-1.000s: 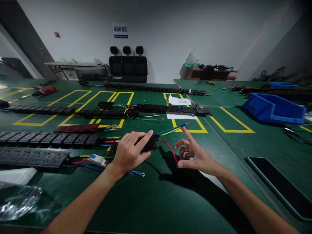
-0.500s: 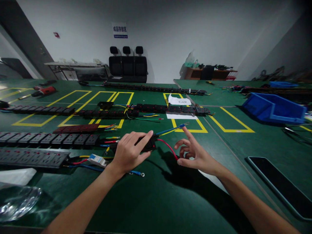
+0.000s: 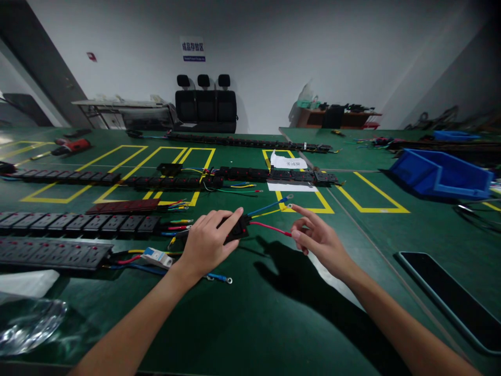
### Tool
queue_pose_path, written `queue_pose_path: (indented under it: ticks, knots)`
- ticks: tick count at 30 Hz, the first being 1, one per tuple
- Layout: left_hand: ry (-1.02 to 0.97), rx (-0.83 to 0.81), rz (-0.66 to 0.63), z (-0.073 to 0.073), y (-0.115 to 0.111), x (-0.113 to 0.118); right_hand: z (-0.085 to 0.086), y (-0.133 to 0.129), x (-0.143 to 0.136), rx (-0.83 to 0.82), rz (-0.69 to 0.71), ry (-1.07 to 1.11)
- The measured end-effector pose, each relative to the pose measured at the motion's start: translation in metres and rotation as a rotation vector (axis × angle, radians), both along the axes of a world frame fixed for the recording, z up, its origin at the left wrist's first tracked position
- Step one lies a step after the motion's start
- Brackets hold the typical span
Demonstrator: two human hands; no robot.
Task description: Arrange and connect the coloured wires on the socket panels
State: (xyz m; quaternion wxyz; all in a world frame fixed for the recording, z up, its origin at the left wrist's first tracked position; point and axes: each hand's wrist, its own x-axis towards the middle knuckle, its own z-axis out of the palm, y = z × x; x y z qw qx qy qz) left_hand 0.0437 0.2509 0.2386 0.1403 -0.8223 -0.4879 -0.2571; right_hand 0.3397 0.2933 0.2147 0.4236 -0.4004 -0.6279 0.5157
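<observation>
My left hand point(image 3: 209, 240) is wrapped round a black socket strip point(image 3: 238, 230) above the green table. Three wires come out of the strip's right end: a blue wire point(image 3: 270, 205), a yellow wire point(image 3: 268, 212) and a red wire point(image 3: 270, 226), each with a terminal at its tip. My right hand point(image 3: 319, 237) has its thumb at the red wire's end, with the other fingers curled behind. Its index fingertip is beside the yellow wire's ring terminal. The blue wire's tip stands free above.
More socket strips point(image 3: 78, 223) lie at the left, with a white breaker point(image 3: 157, 257) on wires. A phone point(image 3: 450, 300) lies at the right, a blue bin point(image 3: 440, 175) behind it. A red drill point(image 3: 72, 146) is far left; clear plastic point(image 3: 29, 324) lies near left.
My right index finger has moved down from the blue wire's tip to the yellow one. The wires have spread apart, and the red wire is now straighter and raised. My left hand has barely moved.
</observation>
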Motion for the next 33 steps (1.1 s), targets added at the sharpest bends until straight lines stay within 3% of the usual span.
queue_pose_path:
  ticks: [10, 33]
  knots:
    - [0.034, -0.106, -0.003, -0.0007, 0.0010, 0.0021, 0.0005, -0.0005, 0.0008, -0.005, 0.033, 0.008]
    - [0.058, -0.117, -0.007, 0.0002, -0.0004, 0.0025, 0.0055, -0.0027, -0.0021, -0.030, 0.031, -0.020]
